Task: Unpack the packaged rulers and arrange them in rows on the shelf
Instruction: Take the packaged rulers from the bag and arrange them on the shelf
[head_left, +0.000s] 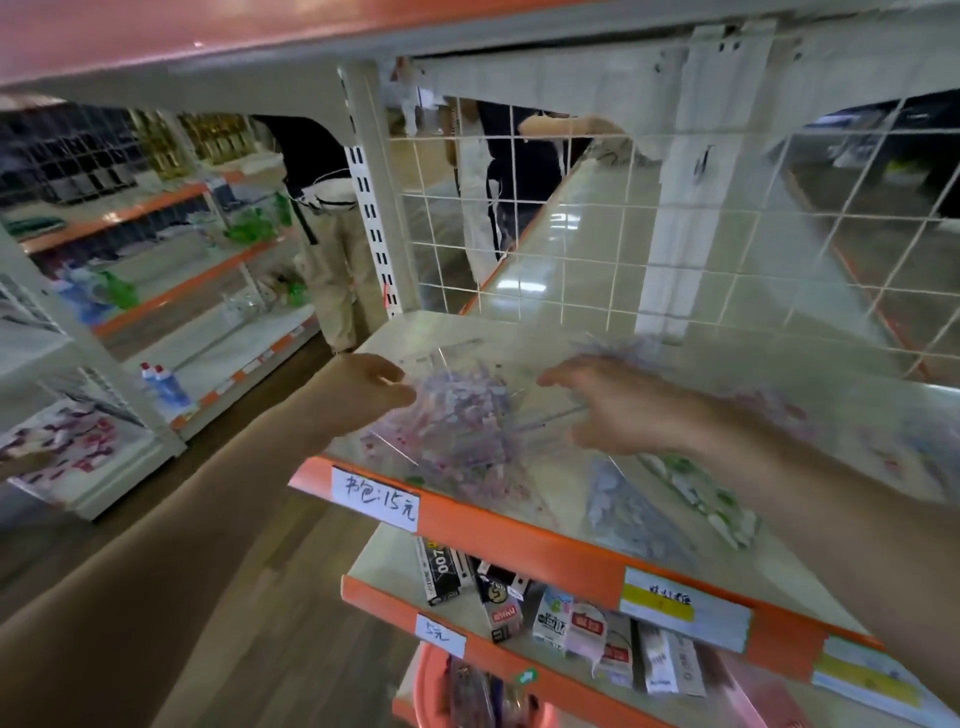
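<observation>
Shop, def: orange-edged shelves (519, 540) w/ handwritten price tags (375, 500), boxed goods (558, 618) below, bottles (161, 389) across the aisle.

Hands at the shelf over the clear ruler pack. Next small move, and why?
Probably close the fingers of the right hand on the right edge of the ruler pack. The left hand pinches its left edge, while the right hand hovers open beside it, so the pack is held on one side only. Blur hides whether the wrapper is open.
</observation>
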